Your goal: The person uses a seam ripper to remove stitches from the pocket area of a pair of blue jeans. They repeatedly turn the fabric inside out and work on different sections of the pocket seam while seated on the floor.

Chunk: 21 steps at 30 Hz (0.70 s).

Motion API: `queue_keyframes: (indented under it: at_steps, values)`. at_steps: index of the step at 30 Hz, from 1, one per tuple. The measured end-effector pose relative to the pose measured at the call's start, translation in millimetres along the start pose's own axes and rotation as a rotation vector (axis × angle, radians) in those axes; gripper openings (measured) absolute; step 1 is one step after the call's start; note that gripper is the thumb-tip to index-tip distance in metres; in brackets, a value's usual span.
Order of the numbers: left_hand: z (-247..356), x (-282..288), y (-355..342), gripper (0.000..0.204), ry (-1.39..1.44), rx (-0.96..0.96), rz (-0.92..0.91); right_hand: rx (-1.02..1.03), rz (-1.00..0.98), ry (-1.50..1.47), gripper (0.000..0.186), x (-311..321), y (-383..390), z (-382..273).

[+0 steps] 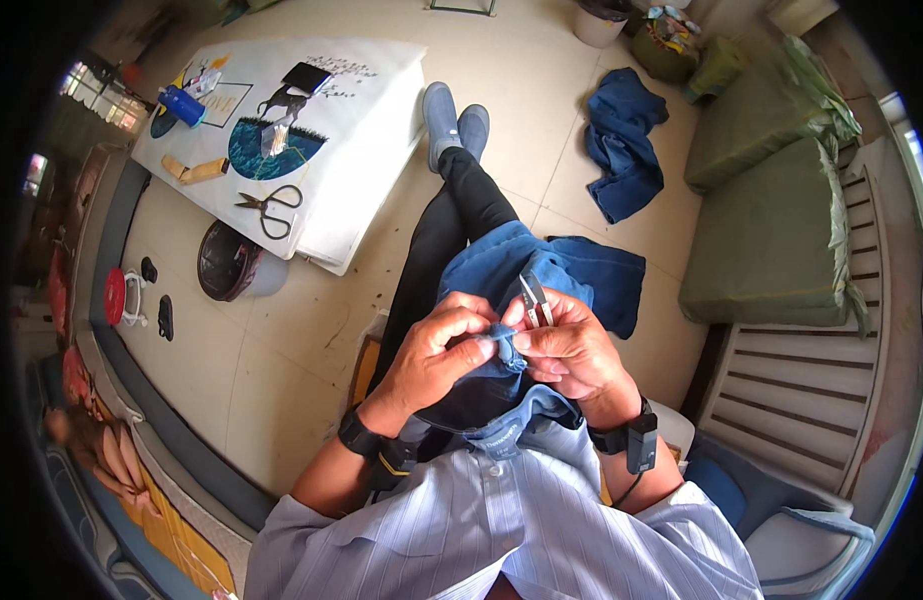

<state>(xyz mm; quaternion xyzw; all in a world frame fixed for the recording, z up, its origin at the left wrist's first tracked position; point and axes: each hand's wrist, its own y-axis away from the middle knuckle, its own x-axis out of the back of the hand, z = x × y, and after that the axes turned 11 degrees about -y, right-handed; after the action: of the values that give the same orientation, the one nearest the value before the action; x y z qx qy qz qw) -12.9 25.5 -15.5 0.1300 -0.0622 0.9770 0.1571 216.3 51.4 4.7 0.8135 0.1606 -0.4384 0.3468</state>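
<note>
A pair of blue jeans (501, 262) lies across my lap, one leg hanging off to the right and the waistband near my shirt. My left hand (436, 350) is closed, pinching a small bunched fold of the denim between thumb and fingers. Meeting it at the same fold, my right hand (573, 352) pinches the cloth with thumb and fingertip. Small thread snips (535, 300) are also held in that right hand, blades pointing up and away from the cloth. Fingers hide part of the bunched fold.
The white-covered table (366, 110) at left bears large black scissors (271, 208), a blue bottle-like object (182, 105) and a black flat item (307, 77). Beneath its edge stands a bin (243, 265). More denim (624, 140) lies on the floor, near green cushions (766, 235) on a slatted bench (786, 395).
</note>
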Motion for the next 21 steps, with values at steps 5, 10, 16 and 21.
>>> queue_keyframes:
  at_steps: [5,10,16,21]
  values:
    - [-7.6,-7.6,-0.4,0.014,0.32,0.326,-0.007,0.014,-0.005,0.073,0.013,17.9,-2.0,11.3]
    - [-23.0,-18.5,-6.3,0.02,0.43,0.393,0.129,0.101,0.12,0.116,0.007,17.1,-1.4,17.3]
    - [-23.8,-21.3,-8.4,0.026,0.387,0.428,0.154,0.09,0.068,0.21,0.016,14.3,12.3,13.3]
    - [-23.6,-17.3,-8.3,0.021,0.374,0.458,0.094,0.237,0.126,0.162,0.019,13.4,15.2,22.5]
